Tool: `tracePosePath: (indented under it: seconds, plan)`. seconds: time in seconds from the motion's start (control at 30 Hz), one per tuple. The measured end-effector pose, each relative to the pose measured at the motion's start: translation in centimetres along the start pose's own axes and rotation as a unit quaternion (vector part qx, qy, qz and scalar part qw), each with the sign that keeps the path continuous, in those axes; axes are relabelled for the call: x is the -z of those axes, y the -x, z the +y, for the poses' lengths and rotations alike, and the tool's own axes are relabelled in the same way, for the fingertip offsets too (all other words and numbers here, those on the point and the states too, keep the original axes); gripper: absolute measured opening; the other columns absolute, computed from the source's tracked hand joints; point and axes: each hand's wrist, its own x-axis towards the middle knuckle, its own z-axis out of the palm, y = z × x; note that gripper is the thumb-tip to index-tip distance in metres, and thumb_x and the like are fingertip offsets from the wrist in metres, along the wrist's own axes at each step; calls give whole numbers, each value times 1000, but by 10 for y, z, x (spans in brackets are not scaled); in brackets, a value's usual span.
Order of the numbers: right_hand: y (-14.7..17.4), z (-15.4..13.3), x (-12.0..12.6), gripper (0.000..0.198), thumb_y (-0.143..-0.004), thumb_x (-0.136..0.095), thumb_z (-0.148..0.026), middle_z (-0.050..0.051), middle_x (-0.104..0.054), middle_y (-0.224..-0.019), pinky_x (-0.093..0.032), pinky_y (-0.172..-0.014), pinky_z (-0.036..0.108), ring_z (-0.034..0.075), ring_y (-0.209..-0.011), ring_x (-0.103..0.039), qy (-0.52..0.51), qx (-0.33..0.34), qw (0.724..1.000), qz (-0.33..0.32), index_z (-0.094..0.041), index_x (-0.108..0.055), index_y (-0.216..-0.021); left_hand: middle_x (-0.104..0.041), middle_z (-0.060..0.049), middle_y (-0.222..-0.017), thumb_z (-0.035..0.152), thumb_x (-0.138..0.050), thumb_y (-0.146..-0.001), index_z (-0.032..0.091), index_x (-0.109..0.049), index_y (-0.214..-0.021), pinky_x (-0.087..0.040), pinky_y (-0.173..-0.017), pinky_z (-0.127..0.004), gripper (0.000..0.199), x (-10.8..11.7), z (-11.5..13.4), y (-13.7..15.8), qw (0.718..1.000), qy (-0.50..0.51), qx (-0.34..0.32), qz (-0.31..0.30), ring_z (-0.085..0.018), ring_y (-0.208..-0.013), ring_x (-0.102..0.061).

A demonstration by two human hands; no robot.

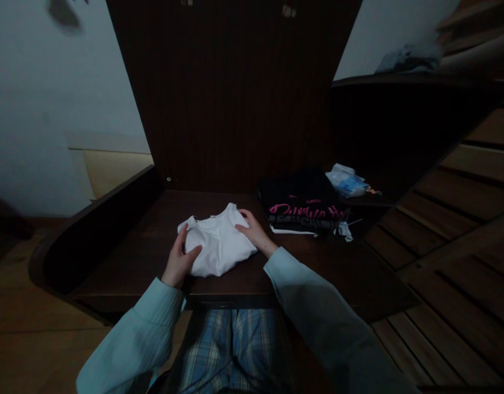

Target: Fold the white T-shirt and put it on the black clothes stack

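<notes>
A white shirt [219, 243], folded into a compact bundle with its neckline toward the far side, lies on the dark wooden desk [124, 268]. At its left edge my left hand [181, 258] grips the cloth, thumb on top and fingers along the outer side. My right hand [255, 232] holds the right edge, its thumb and fingers spread over the upper right corner. Some fingertips are hidden by the fabric. To the right of the shirt sits a stack of folded dark clothes [303, 200] with pink lettering on top.
A plastic packet [347, 180], white and blue, lies beyond the stack, and a crumpled scrap [345, 231] is at its right front. The desk has a raised left side [91, 219] and a tall back panel [235, 98]. Wooden slats [452, 208] stand at the right.
</notes>
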Motion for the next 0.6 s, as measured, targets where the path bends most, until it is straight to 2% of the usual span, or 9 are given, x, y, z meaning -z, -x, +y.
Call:
tracePosePath:
  seconds: [0.1,0.17,0.27,0.37,0.43,0.5,0.6]
  plan:
    - [-16,-20,25,44,-69,-56,-13,3,-56,-120,-38,-96,29,16,-109,-53,-53,93,994,13,-21,-53,-112,-52,-9,-126,25,-66,-61,18,-48,-125,-34,-102,-40,66,-14,31,-17,999,15,-34,-15,-26,-118,-46]
    - [-29,-38,54,36,-71,-55,-17,5,-57,-120,-36,-98,32,18,-110,-52,-38,115,992,22,-18,-58,-108,-55,-11,-121,24,-65,-61,13,-53,-119,-35,-101,-40,60,-30,57,-33,997,17,-71,-23,-26,-114,-49]
    - [-48,-64,117,35,-73,-54,-21,7,-58,-118,-37,-96,36,20,-108,-53,19,138,987,79,-15,-60,-108,-52,-11,-125,21,-63,-64,13,-53,-119,-34,-101,-39,57,-70,97,-60,985,15,-167,-23,-26,-115,-48]
    - [-65,-73,193,39,-77,-52,-25,9,-55,-122,-37,-96,40,21,-110,-51,120,160,967,159,-14,-57,-114,-46,-9,-131,18,-58,-70,14,-48,-124,-32,-103,-38,55,-125,127,-88,968,-2,-244,-52,-23,-119,-45]
    - [-73,-64,239,38,-79,-50,-26,11,-54,-123,-37,-95,44,22,-111,-50,171,162,950,207,-13,-56,-114,-44,-10,-133,18,-57,-73,12,-46,-125,-29,-105,-38,54,-166,135,-104,961,-11,-268,-70,-23,-121,-42]
    - [-76,-45,271,37,-79,-50,-26,12,-55,-121,-39,-93,44,22,-109,-52,193,136,944,231,-13,-56,-114,-43,-11,-133,17,-58,-73,11,-47,-124,-29,-105,-37,53,-205,132,-115,962,-19,-258,-92,-23,-122,-41]
    - [-68,-6,287,36,-78,-51,-24,12,-58,-116,-42,-90,40,22,-104,-55,259,34,937,233,-12,-57,-111,-46,-18,-129,15,-60,-71,5,-47,-121,-34,-101,-35,53,-249,109,-118,971,-67,-176,-150,-24,-118,-45]
